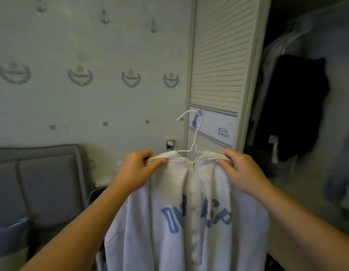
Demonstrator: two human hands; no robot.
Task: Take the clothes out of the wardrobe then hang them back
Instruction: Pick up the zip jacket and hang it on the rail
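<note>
the left hand (139, 169) has its fingers and thumb curled around the left shoulder of a white zip-up sweatshirt (189, 222), and the right hand (241, 170) pinches the right shoulder the same way, thumb in front, fingers behind. the sweatshirt hangs on a white wire hanger (191, 133), whose hook stands up between the two hands; the zip is closed and blue letters run across the chest. it is held outside the wardrobe (306, 94), in front of a louvred door (218, 61). dark clothes (295, 106) hang inside at right. patterned wallpaper (91, 75) and a grey cushioned seat (42, 182) lie left.
</note>
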